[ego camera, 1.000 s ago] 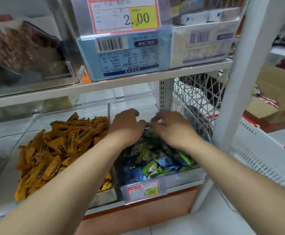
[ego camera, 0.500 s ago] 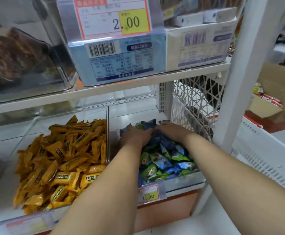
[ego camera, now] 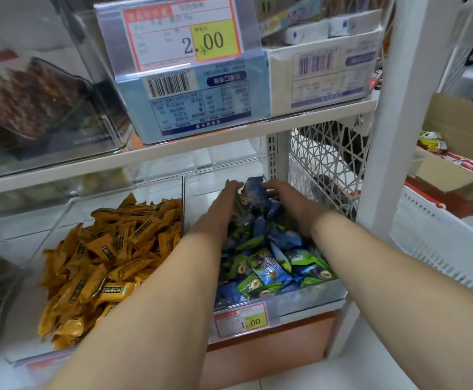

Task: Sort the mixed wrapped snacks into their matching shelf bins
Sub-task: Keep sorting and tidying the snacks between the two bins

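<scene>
A clear bin [ego camera: 308,295] on the lower shelf holds a heap of blue and green wrapped snacks [ego camera: 272,266]. Both my hands reach into its back part. My left hand [ego camera: 221,209] presses against the left side of the heap, fingers buried among the packets. My right hand [ego camera: 291,204] cups the heap from the right. Between them the packets are bunched up, with a blue packet [ego camera: 253,192] sticking up at the top. The neighbouring clear bin [ego camera: 179,187] to the left is full of orange wrapped snacks [ego camera: 108,260].
A shelf board [ego camera: 173,149] hangs close above the bins, carrying boxes and a 2.00 price tag [ego camera: 184,35]. A 1.00 tag [ego camera: 241,320] fronts the blue-green bin. A white lattice panel [ego camera: 325,161] and shelf post [ego camera: 390,136] stand right; a white basket [ego camera: 440,237] beyond.
Both hands went from resting on top of the heap's back to digging down into it, gathering packets between them and pushing them up. The camera moved closer and slightly right.
</scene>
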Demonstrator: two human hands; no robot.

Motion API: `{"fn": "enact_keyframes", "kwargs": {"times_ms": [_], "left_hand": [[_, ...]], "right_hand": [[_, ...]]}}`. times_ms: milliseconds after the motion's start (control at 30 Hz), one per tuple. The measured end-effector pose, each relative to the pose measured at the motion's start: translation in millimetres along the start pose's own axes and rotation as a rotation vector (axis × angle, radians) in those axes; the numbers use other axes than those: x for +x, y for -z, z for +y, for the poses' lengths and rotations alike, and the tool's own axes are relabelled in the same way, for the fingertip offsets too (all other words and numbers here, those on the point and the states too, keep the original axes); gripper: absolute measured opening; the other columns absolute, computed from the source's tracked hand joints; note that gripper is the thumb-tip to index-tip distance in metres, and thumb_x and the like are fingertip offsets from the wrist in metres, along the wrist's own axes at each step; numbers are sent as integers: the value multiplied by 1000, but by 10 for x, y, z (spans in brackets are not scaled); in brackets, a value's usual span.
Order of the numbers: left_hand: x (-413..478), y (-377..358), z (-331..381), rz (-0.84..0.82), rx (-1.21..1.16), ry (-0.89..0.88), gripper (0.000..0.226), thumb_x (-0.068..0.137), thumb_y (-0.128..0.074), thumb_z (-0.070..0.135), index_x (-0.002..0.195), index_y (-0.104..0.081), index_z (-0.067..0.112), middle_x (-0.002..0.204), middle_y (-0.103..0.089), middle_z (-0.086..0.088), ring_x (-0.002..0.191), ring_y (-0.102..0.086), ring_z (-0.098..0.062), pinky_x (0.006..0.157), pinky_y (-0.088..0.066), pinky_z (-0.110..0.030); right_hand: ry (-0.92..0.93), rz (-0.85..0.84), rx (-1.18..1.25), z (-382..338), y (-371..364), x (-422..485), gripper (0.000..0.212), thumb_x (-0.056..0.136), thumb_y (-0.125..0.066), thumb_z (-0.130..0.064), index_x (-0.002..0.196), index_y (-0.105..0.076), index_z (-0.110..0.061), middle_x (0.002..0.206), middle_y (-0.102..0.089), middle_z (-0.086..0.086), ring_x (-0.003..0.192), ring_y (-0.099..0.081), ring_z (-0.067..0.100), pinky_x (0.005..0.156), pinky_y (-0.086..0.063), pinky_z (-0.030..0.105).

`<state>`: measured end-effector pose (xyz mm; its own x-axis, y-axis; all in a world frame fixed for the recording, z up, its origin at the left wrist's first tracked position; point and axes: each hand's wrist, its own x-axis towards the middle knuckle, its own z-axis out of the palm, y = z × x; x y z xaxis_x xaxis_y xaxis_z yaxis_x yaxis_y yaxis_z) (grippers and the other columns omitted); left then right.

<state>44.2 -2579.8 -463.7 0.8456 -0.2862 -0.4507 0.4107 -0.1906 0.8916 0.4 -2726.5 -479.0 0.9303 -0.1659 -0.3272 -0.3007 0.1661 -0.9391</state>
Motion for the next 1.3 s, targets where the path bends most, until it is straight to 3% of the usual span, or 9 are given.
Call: {"fn": "enact_keyframes", "kwargs": {"times_ms": [133, 300, 433, 600, 833, 967, 1067, 1200, 1300], "left_hand": [[-149, 59, 137, -51, -134, -12, 56, 87, -55, 55, 117, -72, 11, 110, -72, -21, 103, -69, -37, 97, -52, -47], [-273, 197, 205, -211, -220, 8, 62, 89, -51, 57, 55, -75, 11, 64, -71, -11, 51, -69, -25, 50, -56, -33], [-376, 330, 230, -265, -221, -4, 51, 88, -57, 54, 60, -70, 13, 62, -65, -6, 52, -65, -24, 58, -57, -33], [-440, 435, 278, -376, -239, -56, 35, 89, -57, 48, 102, -56, 15, 99, -57, -6, 82, -57, -26, 71, -54, -33], [-472, 403, 257, -362, -80, -207, 50, 95, -49, 47, 67, -75, 15, 73, -71, -5, 58, -67, -18, 51, -52, -22], [-608, 254, 191, -173, 258, -228, 28, 90, -54, 56, 86, -74, 36, 100, -71, 7, 84, -67, -15, 75, -54, -29], [-768, 164, 16, -77, 683, -449, 24, 93, -51, 51, 101, -69, 39, 112, -65, 15, 103, -58, -11, 93, -45, -29], [-1024, 215, -329, -99, 1081, -646, 39, 99, -44, 46, 134, -56, 34, 129, -65, 3, 114, -59, -16, 91, -46, -26], [-1161, 193, -444, -71, 1210, -700, 49, 98, -40, 51, 145, -43, 35, 136, -59, 2, 123, -54, -20, 98, -47, -34]], "right_hand": [[4, 10, 76, -175, -17, -100, 29, 94, -55, -44, 101, -66, -18, 87, -72, 7, 65, -66, 23, 59, -52, 26], [45, -10, 140, -240, 20, -184, 32, 91, -59, -45, 106, -67, -18, 108, -68, 11, 90, -64, 27, 85, -50, 35], [61, -8, 231, -196, 53, -246, 29, 90, -60, -43, 80, -78, -23, 90, -72, 11, 74, -68, 28, 78, -52, 37], [156, 13, 222, -193, 77, -281, 37, 96, -53, -39, 69, -78, -33, 98, -77, 1, 80, -72, 29, 62, -58, 36], [220, -20, 136, -221, 52, -424, 47, 93, -49, -48, 61, -76, -27, 81, -76, 7, 68, -69, 25, 60, -57, 29], [218, 62, -240, -235, 8, -499, 34, 91, -55, -58, 82, -65, -28, 95, -68, -4, 85, -63, 20, 75, -47, 31], [347, 65, -574, -191, -20, -583, 12, 96, -58, -44, 103, -65, -37, 117, -62, -10, 105, -59, 12, 75, -49, 29], [437, -31, -843, -12, 7, -767, 31, 100, -48, -13, 118, -71, -24, 130, -65, -5, 122, -55, 9, 89, -38, 11], [449, -39, -1001, 122, 82, -977, 39, 99, -42, -14, 121, -70, -31, 133, -64, -10, 123, -54, 7, 91, -36, 8]]}}
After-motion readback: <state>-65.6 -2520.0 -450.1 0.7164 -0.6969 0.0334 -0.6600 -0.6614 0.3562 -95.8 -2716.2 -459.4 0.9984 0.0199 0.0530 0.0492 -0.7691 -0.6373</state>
